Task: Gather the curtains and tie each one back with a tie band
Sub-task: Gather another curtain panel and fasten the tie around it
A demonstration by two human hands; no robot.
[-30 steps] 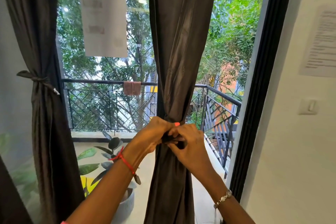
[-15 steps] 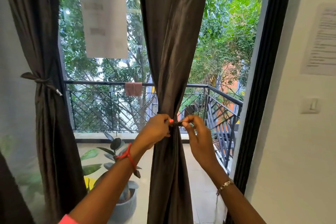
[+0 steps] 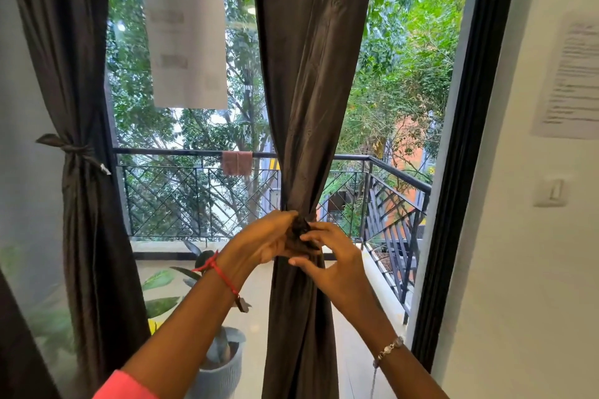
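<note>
Tying: you work at the middle curtain (image 3: 311, 107), with both hands meeting at its gathered waist in front of the balcony glass.
Left hand: your left hand (image 3: 269, 241) curls around the bunched fabric and the dark tie band (image 3: 299, 230), gripping the clump from the left.
Right hand: your right hand (image 3: 330, 256) pinches the same band from the right with forefinger and thumb; its other fingers fan loosely beneath.
Tie band: it circles the middle curtain and is bunched in a dark knot between your two hands. Its ends cannot be made out.
Middle curtain: the dark brown fabric narrows down to the band, then falls straight below your wrists.
Left curtain: the left curtain (image 3: 81, 236) hangs at the window's edge, cinched by its own knotted band (image 3: 73, 149), one end jutting to each side.
Wrists: a red thread (image 3: 220, 272) is on your left wrist and a beaded bracelet (image 3: 389, 350) on your right.
Glass: a paper sheet (image 3: 186, 52) is stuck to the pane, its print blurred.
Balcony: a black railing (image 3: 194, 194) has a pink cloth (image 3: 237, 162) draped over its top rail. A potted plant (image 3: 220, 366) stands on the floor between the two curtains.
Wall: on the right, the white wall carries a printed notice (image 3: 570, 74), with a light switch (image 3: 551, 193) below it.
</note>
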